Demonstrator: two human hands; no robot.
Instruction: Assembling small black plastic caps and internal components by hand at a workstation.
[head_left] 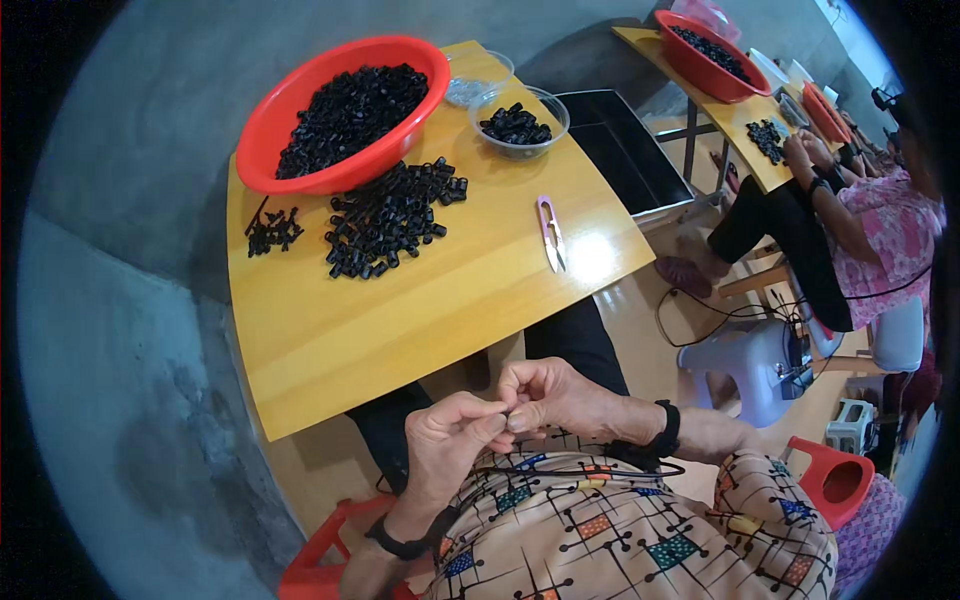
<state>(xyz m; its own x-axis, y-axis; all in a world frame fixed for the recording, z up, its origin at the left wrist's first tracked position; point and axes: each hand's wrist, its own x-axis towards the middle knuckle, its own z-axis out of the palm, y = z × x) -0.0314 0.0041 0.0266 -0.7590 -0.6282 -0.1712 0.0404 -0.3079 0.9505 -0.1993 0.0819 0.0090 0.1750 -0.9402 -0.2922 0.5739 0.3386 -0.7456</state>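
My left hand (450,436) and my right hand (548,396) meet above my lap, just off the near edge of the yellow table (400,330). Thumb and fingertips of both are pinched together around something small and dark, mostly hidden by the fingers. A pile of short black plastic cylinders (390,222) lies on the table beyond them. To its left is a small heap of thin black scraps (273,232). Purple-handled thread snips (550,234) lie on the right part of the table with their blades toward me.
A large red basin (262,150) full of black pieces stands at the back left. Beside it are a clear bowl (559,112) of black parts and another clear bowl (500,64) of small pale pieces. On the right, a co-worker (885,225) sits at another table (738,118).
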